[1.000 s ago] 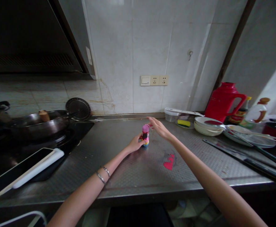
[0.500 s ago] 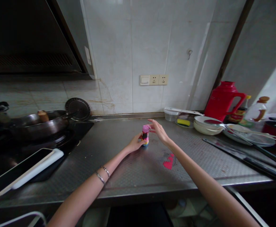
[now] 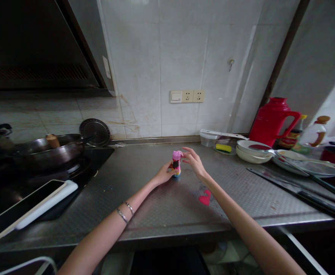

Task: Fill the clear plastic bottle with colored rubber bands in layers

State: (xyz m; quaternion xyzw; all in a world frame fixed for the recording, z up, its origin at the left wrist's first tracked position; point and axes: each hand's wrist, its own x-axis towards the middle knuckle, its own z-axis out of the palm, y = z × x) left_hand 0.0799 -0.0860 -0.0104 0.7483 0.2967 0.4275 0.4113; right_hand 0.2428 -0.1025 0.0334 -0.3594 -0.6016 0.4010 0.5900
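Observation:
A small bottle [image 3: 176, 164] with a pink cap and a colourful body stands upright on the metal worktop [image 3: 156, 206]. Around its lower body is my left hand [image 3: 164, 173], fingers closed on it from the left. My right hand [image 3: 194, 162] is just right of the cap, fingers bent and somewhat apart, the fingertips close to a thin pink loop at the cap. Whether they touch it, I cannot tell. Nearer to me, below my right wrist, lies a torn red piece [image 3: 205, 198] on the worktop.
On the left are a hob with a steel pan [image 3: 49, 152] and a phone [image 3: 24, 210]. To the right stand stacked bowls [image 3: 253, 156], a red thermos jug [image 3: 272, 124], a plastic tub [image 3: 207, 140], a yellow sponge [image 3: 223, 148] and long dark utensils [image 3: 299, 193].
My right hand has shifted slightly down beside the cap, its fingers a little more bent. The left hand and the bottle stay in place.

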